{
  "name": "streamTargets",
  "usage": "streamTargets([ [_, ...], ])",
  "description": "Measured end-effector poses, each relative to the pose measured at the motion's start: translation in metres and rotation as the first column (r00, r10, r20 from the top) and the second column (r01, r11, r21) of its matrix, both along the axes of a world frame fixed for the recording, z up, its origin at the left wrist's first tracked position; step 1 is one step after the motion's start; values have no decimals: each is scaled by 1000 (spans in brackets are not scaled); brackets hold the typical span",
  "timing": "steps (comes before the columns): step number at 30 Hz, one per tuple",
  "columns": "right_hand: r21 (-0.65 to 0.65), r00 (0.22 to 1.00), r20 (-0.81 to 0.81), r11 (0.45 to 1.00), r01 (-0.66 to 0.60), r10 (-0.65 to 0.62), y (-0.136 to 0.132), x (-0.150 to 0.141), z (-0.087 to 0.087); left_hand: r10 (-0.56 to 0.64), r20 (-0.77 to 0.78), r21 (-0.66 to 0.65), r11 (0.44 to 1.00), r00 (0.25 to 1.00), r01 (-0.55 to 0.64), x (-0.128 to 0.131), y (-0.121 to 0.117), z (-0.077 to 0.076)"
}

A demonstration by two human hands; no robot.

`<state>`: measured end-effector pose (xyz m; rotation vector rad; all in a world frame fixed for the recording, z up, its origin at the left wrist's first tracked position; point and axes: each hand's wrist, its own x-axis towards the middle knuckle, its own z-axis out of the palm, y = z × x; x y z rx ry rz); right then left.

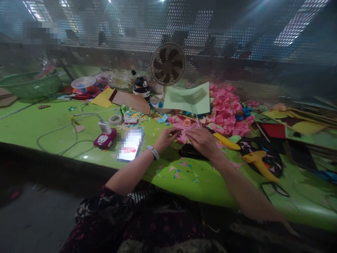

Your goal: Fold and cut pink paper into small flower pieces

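Over pink paper scraps (181, 123), my left hand (166, 138) and my right hand (202, 141) face each other with their fingertips close together. The left fingers are pinched, and whatever sits between them is too small to make out. My right hand is also closed at the fingertips, its grip hidden by its own back. Under the right wrist lies a black object (188, 151) of unclear kind. Behind the hands, a pale green paper sheet (186, 99) stands tilted up. A heap of folded pink paper pieces (226, 109) rises just beyond the right hand.
A lit phone (131, 144) lies left of my left wrist, near a purple socket box (105, 140) and a tape roll (116, 120). Right are a yellow glue gun (259, 163) and glasses (275, 189). A fan (167, 65) and green basket (31, 86) stand behind.
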<state>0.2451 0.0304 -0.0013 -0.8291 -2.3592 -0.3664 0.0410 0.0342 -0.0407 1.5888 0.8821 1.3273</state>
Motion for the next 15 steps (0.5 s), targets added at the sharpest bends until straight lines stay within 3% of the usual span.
streamTargets([
  [6,140,995,5,986,-95,95,1,0,0,55,-93,125,991,994,-43,-1,2,-4],
  [15,96,995,-15,991,-96,98,2,-3,0,67,-146,122,991,987,-49,-4,-2,-3],
])
